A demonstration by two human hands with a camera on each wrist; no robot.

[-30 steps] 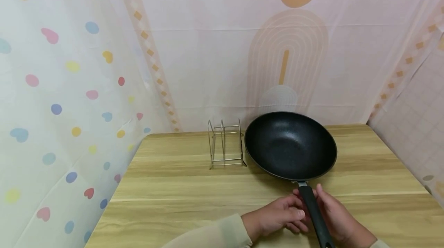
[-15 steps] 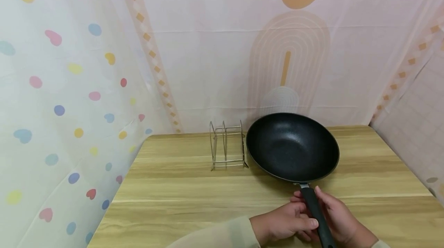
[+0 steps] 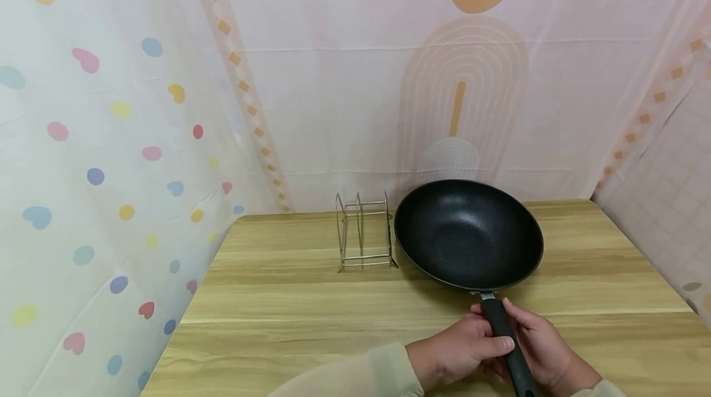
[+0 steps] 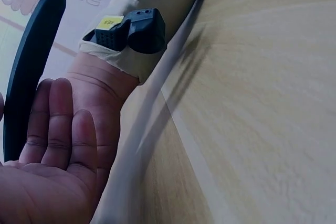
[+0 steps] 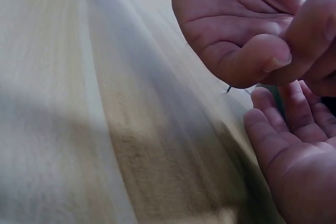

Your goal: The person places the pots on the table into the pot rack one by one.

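A black wok stands right of a wire rack, its inside facing me and its long black handle pointing toward me. Whether its base touches the table is hidden. My left hand grips the handle from the left, thumb laid across its top and fingers underneath. From the right, my right hand holds the handle nearer the bowl, thumb along the side and fingertips showing past the left edge. In the left wrist view, the handle rises beside the left hand's fingers.
The wood-grain table has its back edge against a patterned curtain. A dotted curtain hangs along the left side, and another curtain closes off the right. The wok's rim is very near the rack.
My left hand has moved right onto the handle, its thumb now across the top. The right hand keeps its hold. The wok has hardly moved.
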